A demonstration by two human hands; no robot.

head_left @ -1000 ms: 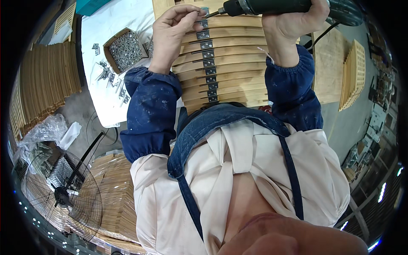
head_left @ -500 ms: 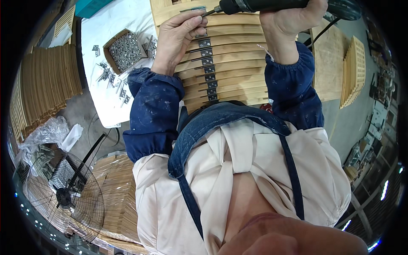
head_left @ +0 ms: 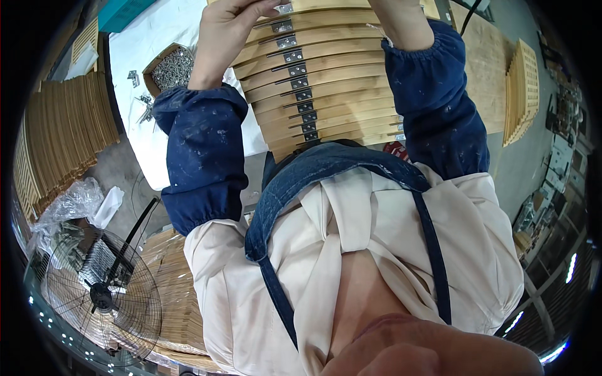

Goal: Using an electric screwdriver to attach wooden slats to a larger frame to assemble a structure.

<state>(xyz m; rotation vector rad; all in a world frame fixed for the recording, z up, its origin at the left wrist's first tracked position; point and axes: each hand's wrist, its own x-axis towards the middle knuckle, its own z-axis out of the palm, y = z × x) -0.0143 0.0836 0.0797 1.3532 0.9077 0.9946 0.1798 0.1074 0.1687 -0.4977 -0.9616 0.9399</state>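
Observation:
At the top edge, my left hand (head_left: 226,31) reaches over the far end of a row of wooden boards (head_left: 351,78). Its thumb and fingers are bent together near a hinge; what they pinch is not visible. Dark metal hinges (head_left: 299,82) run in a line across the overlapping boards. Only the wrist and lower part of my right hand (head_left: 404,22) show at the top, over the boards' right side. Its fingers lie outside the picture, so what they hold is hidden. Beside my left forearm, an open cardboard box (head_left: 150,78) contains many small screws (head_left: 174,67).
Loose hinges (head_left: 133,78) lie on the white-covered table (head_left: 147,144). A teal box (head_left: 122,14) is at its far end. Stacked wooden panels stand left (head_left: 69,131) and right (head_left: 522,94). A caged fan (head_left: 100,294) and a wrapped brown stack (head_left: 169,269) are at lower left.
Both hands have shifted up in the picture, the left one also leftward. The power drill held by my right hand has passed out of view. More of the hinged boards shows.

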